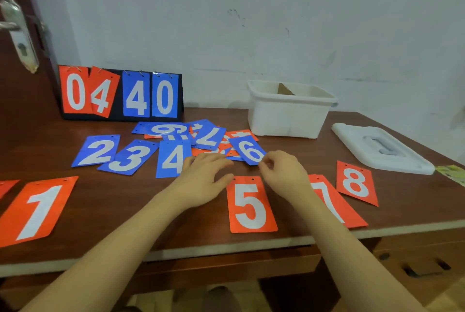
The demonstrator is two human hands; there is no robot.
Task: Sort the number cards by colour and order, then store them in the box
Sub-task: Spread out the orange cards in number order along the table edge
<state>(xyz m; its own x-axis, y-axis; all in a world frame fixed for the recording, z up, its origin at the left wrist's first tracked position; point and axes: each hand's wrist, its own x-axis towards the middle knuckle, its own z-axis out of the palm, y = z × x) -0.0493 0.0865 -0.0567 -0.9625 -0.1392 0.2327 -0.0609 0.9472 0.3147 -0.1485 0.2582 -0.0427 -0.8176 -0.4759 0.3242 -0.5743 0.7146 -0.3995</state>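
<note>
**Two rows under way, one pile left to sort**

Two rows of cards are forming on the table (377,213), both placed here relative to the white box (289,110). On the near side of the box, along the table edge, lie the red cards: the red 1 (37,208) far to its left, then the red 5 (251,204), the red 7 (337,203) and the red 8 (356,183). Gaps between them appear reserved for numbers not yet found. Left of the box, one row further back, the blue 2 (97,150), blue 3 (129,158) and blue 4 (173,159) overlap slightly in ascending order.

Just left of the box sits the mixed pile (201,135) of red and blue cards. The right hand (281,173) pinches the near corner of the blue 6 (249,150) between thumb and fingertips, probably to draw it off the pile toward the blue row. The left hand (203,178) rests flat with fingers spread, touching the blue 4 and the pile's near edge (likely steadying them).

The box stands open and holds no number cards that can be seen; its lid (382,148) lies to its right, kept clear for later storage. A scoreboard stand (120,93) showing 04 and 40 stands well left of the box.
</note>
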